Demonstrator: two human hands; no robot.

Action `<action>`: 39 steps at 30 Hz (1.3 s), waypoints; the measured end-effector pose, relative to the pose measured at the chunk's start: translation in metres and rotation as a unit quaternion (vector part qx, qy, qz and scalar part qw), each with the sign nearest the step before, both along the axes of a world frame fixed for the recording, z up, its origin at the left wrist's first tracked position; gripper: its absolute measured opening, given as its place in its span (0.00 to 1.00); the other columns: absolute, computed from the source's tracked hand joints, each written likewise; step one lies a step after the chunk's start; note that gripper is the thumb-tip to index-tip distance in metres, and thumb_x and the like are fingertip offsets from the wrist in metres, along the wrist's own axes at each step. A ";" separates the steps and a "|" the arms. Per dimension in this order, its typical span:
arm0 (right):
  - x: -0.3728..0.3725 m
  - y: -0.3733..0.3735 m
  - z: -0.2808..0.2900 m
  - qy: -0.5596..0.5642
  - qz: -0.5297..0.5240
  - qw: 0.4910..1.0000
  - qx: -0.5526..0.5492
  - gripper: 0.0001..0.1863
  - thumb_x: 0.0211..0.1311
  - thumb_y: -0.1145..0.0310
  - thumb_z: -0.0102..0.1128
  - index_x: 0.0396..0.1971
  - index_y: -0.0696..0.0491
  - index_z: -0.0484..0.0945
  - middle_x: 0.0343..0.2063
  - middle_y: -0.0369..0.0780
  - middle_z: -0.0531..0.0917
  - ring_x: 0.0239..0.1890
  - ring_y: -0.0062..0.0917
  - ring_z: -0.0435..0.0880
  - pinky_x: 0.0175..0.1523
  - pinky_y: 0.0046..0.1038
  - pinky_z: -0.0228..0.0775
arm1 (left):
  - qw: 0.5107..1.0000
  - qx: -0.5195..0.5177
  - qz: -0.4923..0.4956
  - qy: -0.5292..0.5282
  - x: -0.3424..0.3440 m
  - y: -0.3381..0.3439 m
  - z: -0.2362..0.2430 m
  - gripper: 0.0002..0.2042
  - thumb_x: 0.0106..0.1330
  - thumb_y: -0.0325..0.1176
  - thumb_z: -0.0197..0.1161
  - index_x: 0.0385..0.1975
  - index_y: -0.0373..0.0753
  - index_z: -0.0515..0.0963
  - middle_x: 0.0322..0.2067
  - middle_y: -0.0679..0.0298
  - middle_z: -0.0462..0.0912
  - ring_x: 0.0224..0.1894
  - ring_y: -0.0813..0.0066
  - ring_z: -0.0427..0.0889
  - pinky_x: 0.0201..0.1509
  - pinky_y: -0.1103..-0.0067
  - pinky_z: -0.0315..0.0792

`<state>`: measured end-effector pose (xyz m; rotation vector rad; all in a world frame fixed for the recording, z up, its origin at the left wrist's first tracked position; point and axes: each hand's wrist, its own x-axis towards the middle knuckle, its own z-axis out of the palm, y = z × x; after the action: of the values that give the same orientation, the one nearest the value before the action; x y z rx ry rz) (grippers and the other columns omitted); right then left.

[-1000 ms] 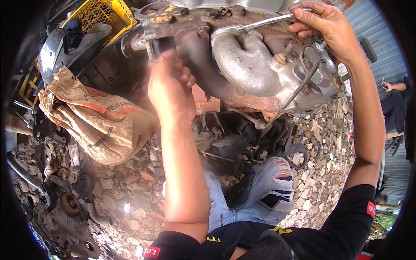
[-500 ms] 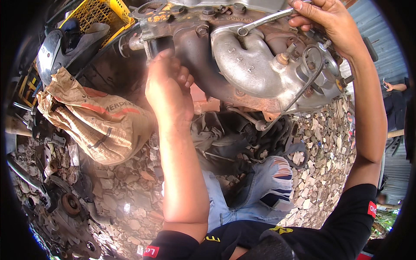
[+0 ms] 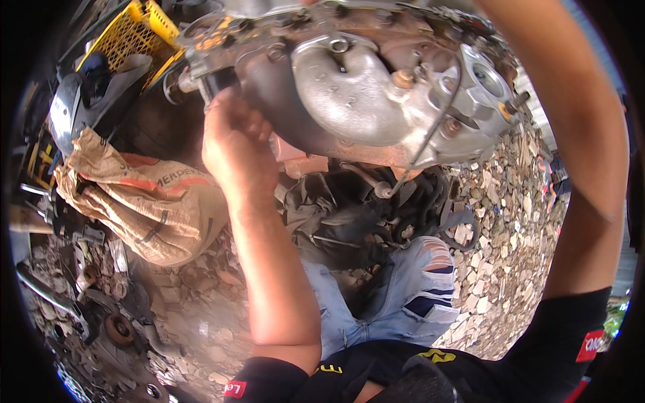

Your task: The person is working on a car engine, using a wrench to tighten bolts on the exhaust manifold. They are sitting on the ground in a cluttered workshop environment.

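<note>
My left hand [image 3: 238, 138] is closed at the left end of a greasy engine [image 3: 269, 70], its curled fingers up against the metal there. What they hold, if anything, is hidden. Only the forearm of my right arm [image 3: 578, 101] shows, reaching up past the top edge; that hand is out of sight. Right of my left hand, a curved silver manifold [image 3: 342, 94] is fixed to the engine. A small round metal piece [image 3: 338, 44] sits at its upper edge, and a thin dark pipe [image 3: 437, 127] crosses its right part.
A torn brown sack [image 3: 154, 208] stands left of my forearm, with a yellow crate [image 3: 134, 33] and a black-and-silver plastic part [image 3: 70, 107] behind it. Greasy metal parts [image 3: 114, 329] lie at lower left. Broken stones [image 3: 497, 235] cover the ground around my knees.
My right hand, which held a combination wrench at the manifold's upper edge, has gone up out of view, and the wrench no longer shows. The view has shifted; my left hand stays at the engine's left end.
</note>
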<state>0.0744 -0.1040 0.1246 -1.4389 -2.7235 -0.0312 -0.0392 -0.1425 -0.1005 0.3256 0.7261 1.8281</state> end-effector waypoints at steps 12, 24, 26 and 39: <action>0.040 0.014 0.031 0.149 0.095 0.979 -0.100 0.12 0.71 0.67 0.58 0.40 0.60 0.85 0.27 0.39 0.87 0.27 0.20 0.84 0.37 0.27 0.78 | 0.999 0.014 -0.019 -0.024 -0.003 -0.002 0.001 0.06 0.72 0.32 0.59 0.38 0.37 0.77 0.28 0.70 0.70 0.24 0.81 0.63 0.28 0.81 0.57; 0.132 0.015 -0.040 0.428 -0.061 0.889 -0.151 0.11 0.76 0.67 0.57 0.48 0.60 0.73 0.44 0.47 0.86 0.40 0.29 0.89 0.45 0.27 0.84 | 1.000 0.006 -0.014 -0.005 0.001 -0.005 0.007 0.06 0.68 0.34 0.63 0.37 0.40 0.77 0.24 0.73 0.66 0.22 0.82 0.61 0.28 0.80 0.57; 0.135 0.013 -0.039 0.425 -0.049 0.889 -0.165 0.11 0.76 0.68 0.58 0.47 0.59 0.73 0.44 0.48 0.86 0.41 0.30 0.90 0.46 0.28 0.84 | 1.000 0.007 -0.011 -0.004 0.002 -0.006 0.007 0.06 0.68 0.34 0.63 0.38 0.40 0.77 0.24 0.73 0.66 0.22 0.82 0.61 0.28 0.80 0.57; 0.107 0.008 -0.027 0.426 0.012 0.888 -0.175 0.10 0.75 0.73 0.57 0.49 0.62 0.75 0.44 0.47 0.86 0.40 0.29 0.89 0.47 0.28 0.85 | 1.000 0.004 0.008 0.011 0.004 -0.002 0.003 0.10 0.70 0.35 0.59 0.43 0.36 0.78 0.25 0.72 0.67 0.22 0.82 0.62 0.27 0.80 0.57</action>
<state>0.1819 -0.0958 0.0977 -1.0857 -2.0448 0.9048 -0.0353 -0.1446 -0.0974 0.3462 0.7383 1.8465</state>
